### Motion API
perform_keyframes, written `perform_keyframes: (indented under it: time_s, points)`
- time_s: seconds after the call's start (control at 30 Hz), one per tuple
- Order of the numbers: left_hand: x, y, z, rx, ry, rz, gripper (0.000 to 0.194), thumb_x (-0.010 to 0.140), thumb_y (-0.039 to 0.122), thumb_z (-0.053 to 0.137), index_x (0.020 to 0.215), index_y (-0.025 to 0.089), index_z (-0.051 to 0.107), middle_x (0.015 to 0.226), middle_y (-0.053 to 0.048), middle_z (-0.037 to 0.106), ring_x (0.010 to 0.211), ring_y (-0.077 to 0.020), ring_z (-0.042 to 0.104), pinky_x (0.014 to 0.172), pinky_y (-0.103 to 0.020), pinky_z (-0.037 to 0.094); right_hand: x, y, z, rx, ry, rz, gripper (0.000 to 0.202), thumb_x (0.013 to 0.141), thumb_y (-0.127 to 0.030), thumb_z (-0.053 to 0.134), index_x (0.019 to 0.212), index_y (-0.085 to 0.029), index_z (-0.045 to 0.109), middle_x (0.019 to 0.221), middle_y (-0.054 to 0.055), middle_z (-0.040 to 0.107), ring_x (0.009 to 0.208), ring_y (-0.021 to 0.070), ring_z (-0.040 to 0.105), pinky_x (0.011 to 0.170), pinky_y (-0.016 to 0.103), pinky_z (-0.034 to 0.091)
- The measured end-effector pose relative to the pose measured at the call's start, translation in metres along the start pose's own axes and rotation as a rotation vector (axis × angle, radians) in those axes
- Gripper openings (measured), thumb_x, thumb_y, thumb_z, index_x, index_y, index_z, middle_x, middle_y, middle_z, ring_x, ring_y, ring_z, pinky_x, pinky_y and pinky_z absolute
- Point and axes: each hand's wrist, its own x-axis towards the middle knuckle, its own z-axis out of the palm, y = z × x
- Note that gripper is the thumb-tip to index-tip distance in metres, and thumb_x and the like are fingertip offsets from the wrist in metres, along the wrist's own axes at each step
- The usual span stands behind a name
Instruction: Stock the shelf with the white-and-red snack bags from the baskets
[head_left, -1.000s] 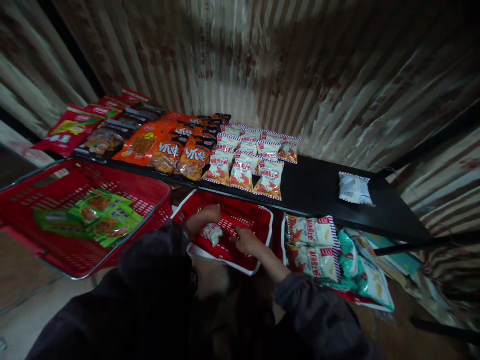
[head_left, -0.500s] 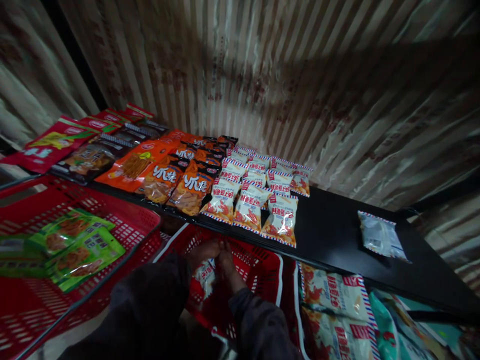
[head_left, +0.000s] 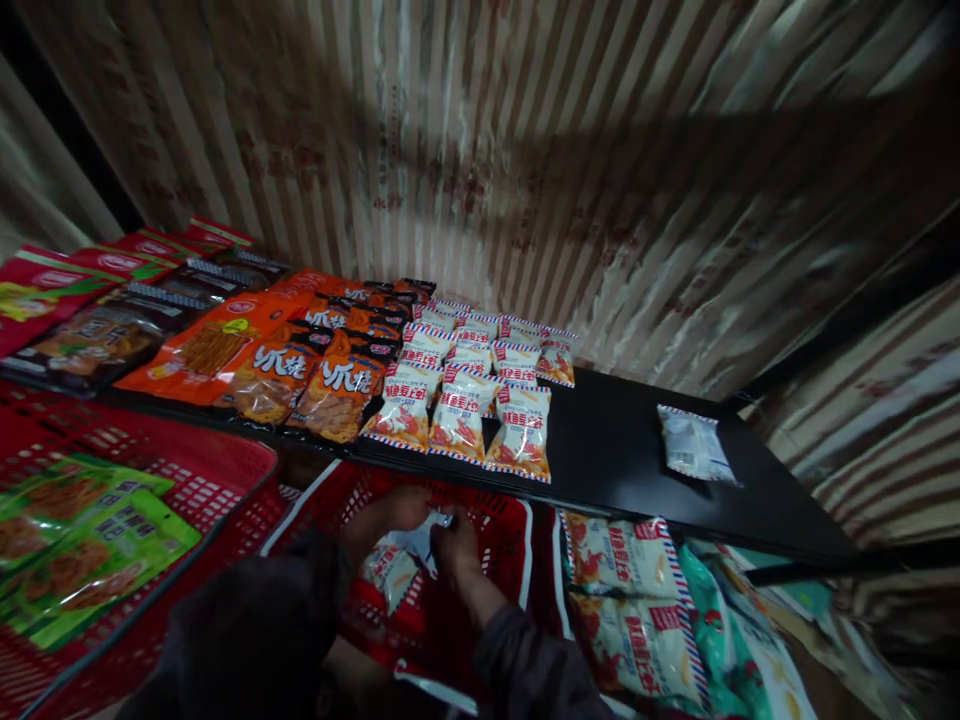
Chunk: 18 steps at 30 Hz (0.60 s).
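Observation:
Down in the red plastic basket [head_left: 517,530], my two hands are close together. My left hand [head_left: 386,520] curls round the upper edge of a white snack bag [head_left: 390,572] with red print. Fingers bent, my right hand [head_left: 455,548] grips the bluish-white edge at the bag's right side. Whether this edge belongs to the same bag or a second one is hard to tell in the dim light. Just above, similar white snack bags [head_left: 459,412] lie in overlapping rows on the black shelf [head_left: 600,440].
Orange snack packs [head_left: 341,385], dark packs and red packs line the shelf's left. One bag lies back side up [head_left: 696,445] at its right. A left red basket [head_left: 232,480] holds green packs [head_left: 112,550]. Larger white bags [head_left: 634,600] fill a right basket. Corrugated sheeting [head_left: 465,150] stands behind.
The view has swung right, so the shelf and baskets appear farther left. My hands have parted slightly, and more of the white bag and its bluish-white edge shows between them.

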Motion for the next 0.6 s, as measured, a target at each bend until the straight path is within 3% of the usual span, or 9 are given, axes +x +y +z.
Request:
perform_keyframes:
  time_s: [0.1,0.3,0.4,0.5,0.6]
  points:
    - [-0.013,0.004,-0.014,0.027,-0.005,-0.042,0.030,0.083,0.029,0.055,0.106,0.014,0.068,0.119,-0.015,0.067,0.118,-0.0352,0.057,0.099,-0.044,0.043,-0.021,-0.013,-0.025,-0.007,0.077,0.007,0.034,0.069,-0.010,0.050,0.100,-0.023,0.057,0.085,0.001,0.061,0.080,0.0184,0.060,0.071,0.029,0.048]
    - [-0.050,0.025,-0.043,-0.099,0.004,0.024,0.047,0.081,0.047,0.050,0.115,0.017,0.063,0.119,-0.009,0.069,0.109,-0.0254,0.062,0.089,-0.030,0.048,-0.063,-0.057,-0.087,0.060,-0.023,-0.126,0.034,0.066,-0.017,0.059,0.100,-0.024,0.062,0.076,-0.004,0.060,0.069,0.0149,0.056,0.064,0.026,0.045]
    - [-0.062,0.050,-0.055,-0.250,0.064,0.088,0.058,0.073,0.057,0.058,0.113,0.014,0.063,0.113,-0.010,0.070,0.105,-0.0253,0.062,0.086,-0.030,0.047,-0.077,-0.078,-0.124,0.176,-0.065,-0.181,0.040,0.066,-0.022,0.062,0.106,-0.023,0.062,0.080,-0.003,0.063,0.071,0.0154,0.057,0.063,0.026,0.046]
    - [-0.068,0.081,-0.066,-0.273,-0.019,0.214,0.058,0.074,0.061,0.058,0.108,0.014,0.065,0.101,-0.007,0.071,0.094,-0.0217,0.062,0.078,-0.027,0.046,-0.082,-0.093,-0.155,0.341,-0.066,-0.271,0.059,0.065,-0.026,0.068,0.123,-0.025,0.056,0.093,-0.001,0.067,0.075,0.0159,0.060,0.065,0.026,0.047]
    - [-0.069,0.109,-0.076,-0.163,-0.085,0.300,0.049,0.074,0.059,0.061,0.095,0.015,0.071,0.084,-0.003,0.069,0.079,-0.0180,0.059,0.068,-0.024,0.041,-0.081,-0.105,-0.177,0.444,-0.146,-0.275,0.076,0.063,-0.028,0.076,0.134,-0.027,0.048,0.091,0.000,0.070,0.069,0.0152,0.062,0.061,0.026,0.047]
